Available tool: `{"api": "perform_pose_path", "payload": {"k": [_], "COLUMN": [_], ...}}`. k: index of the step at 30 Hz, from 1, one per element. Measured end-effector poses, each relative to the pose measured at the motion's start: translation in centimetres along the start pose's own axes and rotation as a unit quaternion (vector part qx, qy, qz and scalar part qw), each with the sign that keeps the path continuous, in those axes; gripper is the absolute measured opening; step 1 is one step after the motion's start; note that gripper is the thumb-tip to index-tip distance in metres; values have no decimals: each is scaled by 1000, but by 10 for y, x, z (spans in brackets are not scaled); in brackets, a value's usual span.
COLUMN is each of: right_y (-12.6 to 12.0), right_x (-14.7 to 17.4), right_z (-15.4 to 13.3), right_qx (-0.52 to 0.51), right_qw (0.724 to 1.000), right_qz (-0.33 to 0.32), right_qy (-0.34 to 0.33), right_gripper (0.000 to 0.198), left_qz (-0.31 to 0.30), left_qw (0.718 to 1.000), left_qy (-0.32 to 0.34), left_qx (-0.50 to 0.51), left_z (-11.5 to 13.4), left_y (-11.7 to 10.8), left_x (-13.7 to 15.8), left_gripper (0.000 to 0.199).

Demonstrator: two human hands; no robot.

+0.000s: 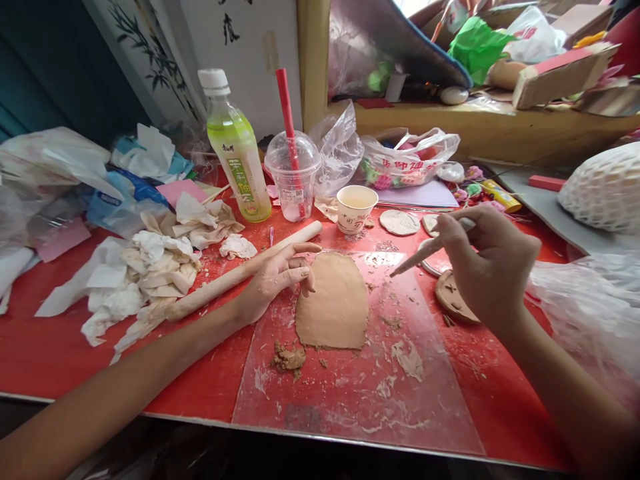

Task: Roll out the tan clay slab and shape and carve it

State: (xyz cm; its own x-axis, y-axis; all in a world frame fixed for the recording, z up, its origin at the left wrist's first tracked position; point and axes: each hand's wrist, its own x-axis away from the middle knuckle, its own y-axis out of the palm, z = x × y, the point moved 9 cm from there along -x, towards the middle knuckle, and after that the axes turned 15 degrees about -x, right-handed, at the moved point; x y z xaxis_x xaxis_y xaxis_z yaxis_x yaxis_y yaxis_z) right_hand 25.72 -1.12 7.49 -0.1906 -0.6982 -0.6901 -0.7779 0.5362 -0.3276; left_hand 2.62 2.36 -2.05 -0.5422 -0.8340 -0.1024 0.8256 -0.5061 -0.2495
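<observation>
A flat slab of tan clay (334, 303) lies on a clear plastic sheet (350, 413) smeared with clay bits. My left hand (280, 277) rests at the slab's upper left edge, fingers apart and loosely bent, holding nothing. Just behind that hand runs a long wooden rolling pin (220, 287), partly covered by it. Held like a pencil in my right hand (487, 263) is a slim pointed clay tool (417, 257); its tip hovers right of the slab, apart from it. A round clay disc (453, 297) with marks sits partly behind my right hand. Clay crumbs (289, 358) lie below the slab.
Beyond the slab stand a paper cup (357, 208) of cloudy liquid, a lidded plastic cup (293, 177) with a red straw, and a green drink bottle (237, 157). Crumpled tissues (155, 267) lie left. Plastic bags (595, 307) crowd the right. A pale disc (399, 223) lies behind.
</observation>
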Motion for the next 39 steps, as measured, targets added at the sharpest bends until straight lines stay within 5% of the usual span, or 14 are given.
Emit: {"api": "perform_pose_path", "payload": {"k": [2,5,11,19,25,39], "right_y": [0,16,33,28,50,49], "right_x": [-1,-3,2,-2,11,9], "right_z": [1,11,45,55,60,71], "right_qx": [-10,-6,-162,-270,-230,-324], "right_qw": [1000,994,950,924,900,879], "right_qz": [-1,-91,-167,-116,-230,-161], "right_qy": [8,52,208,245,291,311], "right_gripper": [21,17,28,33,21,13], "left_qz": [-3,-13,-16,-21,-21,-35], "left_qw": [1000,1000,1000,1000,1000,999], "left_qy": [2,-1,-8,-6,-3,-1], "left_qx": [1,-3,3,6,7,-6], "left_z": [0,0,0,0,-1,-2], "left_y": [0,2,2,3,3,3], "left_x": [0,1,0,0,0,0], "left_gripper": [36,36,35,34,32,31]}}
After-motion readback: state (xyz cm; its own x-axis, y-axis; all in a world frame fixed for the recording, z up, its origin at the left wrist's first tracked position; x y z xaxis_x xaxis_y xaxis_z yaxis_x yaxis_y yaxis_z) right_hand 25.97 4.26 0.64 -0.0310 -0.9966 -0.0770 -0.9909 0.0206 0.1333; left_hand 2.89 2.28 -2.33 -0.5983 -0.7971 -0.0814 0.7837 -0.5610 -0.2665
